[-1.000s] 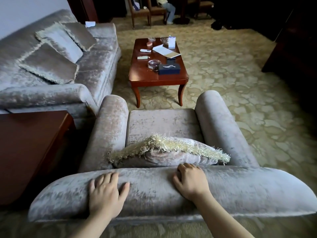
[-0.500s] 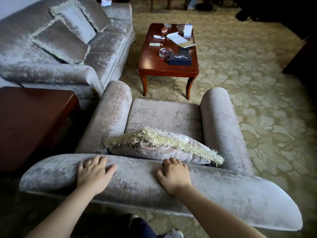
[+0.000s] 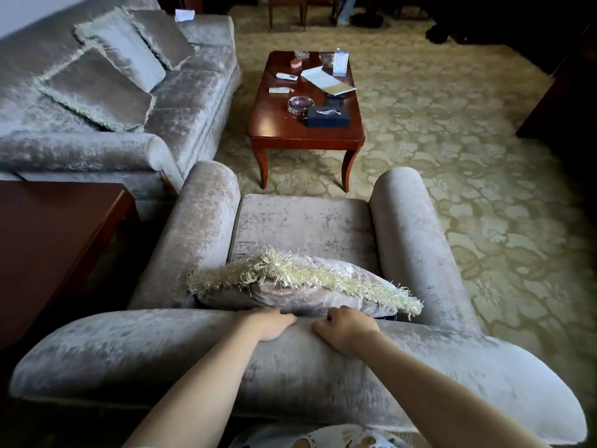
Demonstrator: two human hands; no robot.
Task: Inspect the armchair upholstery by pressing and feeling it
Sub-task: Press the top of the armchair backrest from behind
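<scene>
I stand behind a grey velvet armchair and look down over its backrest top. My left hand lies on the top of the backrest near its middle, its fingers curling over the front edge. My right hand rests just to its right, fingers bent and pressed into the fabric. The two hands are almost touching. A fringed cushion leans on the seat right in front of both hands. Neither hand holds anything.
A dark wooden side table stands at the left of the armchair. A matching grey sofa with cushions is at far left. Beyond the seat stands a wooden coffee table with an ashtray, tissue box and papers. Patterned carpet spreads to the right.
My left hand has slid right along the backrest top, from well left of centre to beside my right hand. Its fingers now curl over the front edge. The view moved closer.
</scene>
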